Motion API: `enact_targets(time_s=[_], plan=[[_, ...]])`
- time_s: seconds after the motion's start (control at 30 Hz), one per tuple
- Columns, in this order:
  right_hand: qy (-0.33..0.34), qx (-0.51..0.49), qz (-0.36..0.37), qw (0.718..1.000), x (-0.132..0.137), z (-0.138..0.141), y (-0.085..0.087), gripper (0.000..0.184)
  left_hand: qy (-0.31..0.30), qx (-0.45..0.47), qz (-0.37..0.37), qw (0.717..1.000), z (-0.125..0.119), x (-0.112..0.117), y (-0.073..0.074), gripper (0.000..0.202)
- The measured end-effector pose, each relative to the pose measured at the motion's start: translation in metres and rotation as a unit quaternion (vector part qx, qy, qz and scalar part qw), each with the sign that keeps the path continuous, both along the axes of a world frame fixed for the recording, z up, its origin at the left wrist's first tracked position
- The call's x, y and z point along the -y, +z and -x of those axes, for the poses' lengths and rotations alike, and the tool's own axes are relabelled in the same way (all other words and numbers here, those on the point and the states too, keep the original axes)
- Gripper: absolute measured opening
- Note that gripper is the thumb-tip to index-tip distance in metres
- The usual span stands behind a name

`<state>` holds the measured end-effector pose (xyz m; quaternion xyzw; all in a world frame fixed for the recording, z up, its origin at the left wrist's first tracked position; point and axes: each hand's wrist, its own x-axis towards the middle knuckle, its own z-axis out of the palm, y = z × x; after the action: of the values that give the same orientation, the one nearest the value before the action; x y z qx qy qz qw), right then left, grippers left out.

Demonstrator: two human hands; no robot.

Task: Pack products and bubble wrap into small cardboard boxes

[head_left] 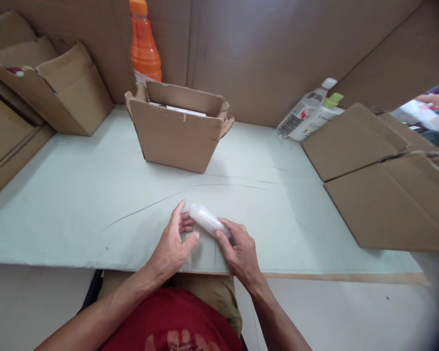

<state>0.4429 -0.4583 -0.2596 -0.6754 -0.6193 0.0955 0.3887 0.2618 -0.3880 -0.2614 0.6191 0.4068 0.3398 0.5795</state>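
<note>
A small roll wrapped in bubble wrap (pixel 206 219) lies on the pale green table sheet (pixel 95 204) near its front edge. My right hand (pixel 237 251) grips the roll's right end with curled fingers. My left hand (pixel 175 241) sits just left of the roll, fingers loosely spread, fingertips touching or nearly touching its left end. An open cardboard box (pixel 177 129) stands behind the hands at the middle of the table, with something white inside.
An orange drink bottle (pixel 144 44) stands behind the box. Another open cardboard box (pixel 58 87) lies at the back left. Two plastic bottles (pixel 307 109) lie at the back right beside flat cardboard sheets (pixel 380 170). Cardboard walls enclose the back.
</note>
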Motion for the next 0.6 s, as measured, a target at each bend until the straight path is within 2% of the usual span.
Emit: enact_targets(time_s=[0.1, 0.2, 0.3, 0.47, 0.5, 0.6], plan=[[0.01, -0.073, 0.022, 0.997, 0.007, 0.014, 0.002, 0.026, -0.007, 0.08, 0.061, 0.995, -0.009, 0.011, 0.004, 0.078], [0.047, -0.092, 0.024, 0.994, 0.013, 0.02, 0.005, 0.025, -0.002, 0.083, 0.069, 0.994, -0.011, 0.016, 0.01, 0.079], [0.082, -0.091, 0.012, 0.992, 0.016, 0.013, 0.011, 0.029, 0.005, 0.03, 0.019, 0.999, -0.007, 0.016, 0.017, 0.081], [0.127, -0.154, 0.049, 0.979, 0.006, 0.002, 0.029, 0.059, -0.035, -0.007, -0.12, 0.992, 0.0, 0.016, 0.024, 0.083], [0.135, -0.165, 0.051, 0.976, 0.003, 0.002, 0.032, 0.057, -0.048, -0.006, -0.135, 0.99, 0.0, 0.016, 0.024, 0.083], [0.128, -0.208, 0.015, 0.97, -0.006, 0.009, 0.031, 0.034, -0.064, -0.002, -0.142, 0.988, 0.0, 0.016, 0.021, 0.082]])
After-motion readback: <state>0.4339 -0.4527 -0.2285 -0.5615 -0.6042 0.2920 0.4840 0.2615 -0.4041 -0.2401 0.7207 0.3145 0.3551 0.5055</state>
